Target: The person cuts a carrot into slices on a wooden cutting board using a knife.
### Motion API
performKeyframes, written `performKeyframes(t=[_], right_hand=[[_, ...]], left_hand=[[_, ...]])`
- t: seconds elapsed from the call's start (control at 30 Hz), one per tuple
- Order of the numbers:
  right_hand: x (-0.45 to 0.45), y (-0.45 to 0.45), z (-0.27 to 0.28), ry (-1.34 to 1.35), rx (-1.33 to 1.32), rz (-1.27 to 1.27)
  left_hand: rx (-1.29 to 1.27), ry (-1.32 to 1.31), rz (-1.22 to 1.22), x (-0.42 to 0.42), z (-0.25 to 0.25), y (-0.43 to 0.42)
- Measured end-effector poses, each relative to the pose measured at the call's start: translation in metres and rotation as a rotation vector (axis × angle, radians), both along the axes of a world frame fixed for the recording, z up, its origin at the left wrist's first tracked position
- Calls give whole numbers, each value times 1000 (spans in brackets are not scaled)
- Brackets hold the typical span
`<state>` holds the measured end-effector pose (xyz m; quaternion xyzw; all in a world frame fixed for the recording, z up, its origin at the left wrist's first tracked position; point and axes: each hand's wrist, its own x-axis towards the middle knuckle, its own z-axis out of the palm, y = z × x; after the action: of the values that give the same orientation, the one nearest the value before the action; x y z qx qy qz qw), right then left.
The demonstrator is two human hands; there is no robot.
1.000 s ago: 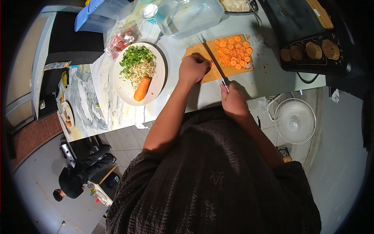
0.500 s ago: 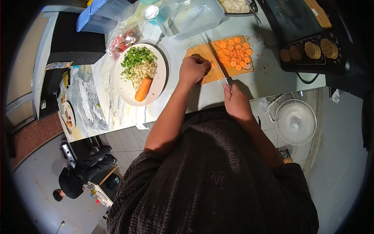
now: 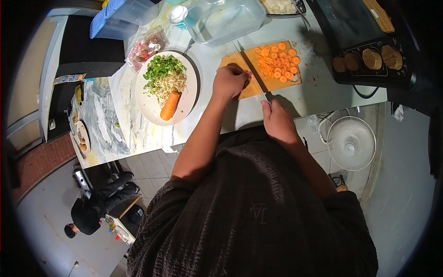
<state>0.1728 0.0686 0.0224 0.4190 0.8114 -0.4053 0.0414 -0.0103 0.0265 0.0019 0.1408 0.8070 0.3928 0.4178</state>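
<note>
My right hand (image 3: 277,115) is closed round the handle of a knife (image 3: 254,76), its blade slanting up and left across the wooden cutting board (image 3: 243,93). Left of the blade, my left hand (image 3: 229,83) has its fingers bent together over the board, pressing a piece of carrot (image 3: 249,74) that is mostly hidden. Carrot slices and thin strips (image 3: 278,61) cover the board's right part. A round plate (image 3: 146,104) at the left bears chopped greens (image 3: 162,66), bean sprouts (image 3: 170,86) and a thick orange carrot (image 3: 170,106).
Behind the board stand a clear plastic container (image 3: 226,23) and a white tub (image 3: 177,16). A plastic bag (image 3: 146,47) touches the plate's back. At the right is a black appliance with knobs (image 3: 371,59). A person (image 3: 87,214) is at the lower left, a fan (image 3: 351,144) lower right.
The knife and my right hand moved slightly right, away from my left hand, then back left towards it. My left hand stays nearly in place.
</note>
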Motion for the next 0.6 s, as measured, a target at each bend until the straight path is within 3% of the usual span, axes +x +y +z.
performKeyframes(t=[0.6], right_hand=[[-2, -2, -10, -5, 23, 14]], left_hand=[[-23, 13, -14, -3, -7, -1]])
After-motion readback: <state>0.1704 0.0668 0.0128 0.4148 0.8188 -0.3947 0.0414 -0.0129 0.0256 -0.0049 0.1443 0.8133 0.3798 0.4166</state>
